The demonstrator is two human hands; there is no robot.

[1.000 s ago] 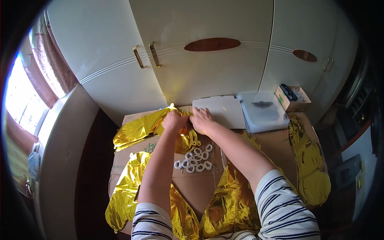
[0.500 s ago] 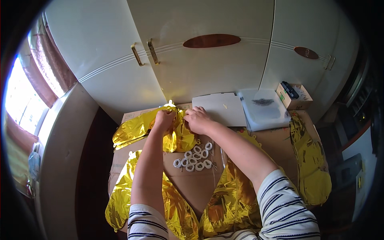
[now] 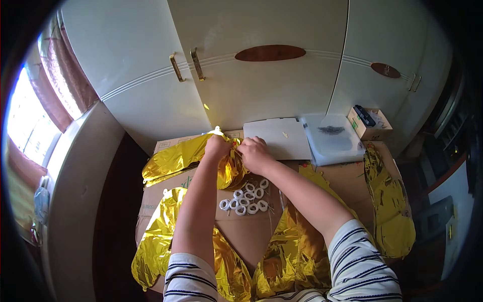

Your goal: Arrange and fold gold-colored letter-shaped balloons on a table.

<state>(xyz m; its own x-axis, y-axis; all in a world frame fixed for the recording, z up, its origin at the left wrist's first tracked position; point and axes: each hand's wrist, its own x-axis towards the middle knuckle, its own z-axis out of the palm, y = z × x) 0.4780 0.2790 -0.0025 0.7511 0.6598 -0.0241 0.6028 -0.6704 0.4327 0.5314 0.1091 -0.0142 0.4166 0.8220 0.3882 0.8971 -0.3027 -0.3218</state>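
A flat, shiny gold foil balloon lies bunched at the far left of the cardboard-covered surface. My left hand is closed on its gathered upper part. Close by on the right, my right hand has bent fingers pinching the crumpled foil, the fingertips partly hidden. Just nearer to me sit several small white ribbon rolls in a cluster. More gold foil lies under and beside my forearms: one foil balloon on the left and another piece of gold foil at the near middle.
Behind my right hand lie a pale grey board and a translucent plastic case. A small box with a black item stands beside them. Gold foil hangs over the right edge of the cardboard. Cream cabinet doors rise behind.
Both hands have shifted slightly right, keeping hold of the foil. The foil between them is more bunched, and its part hanging toward the ribbon rolls has drawn up.
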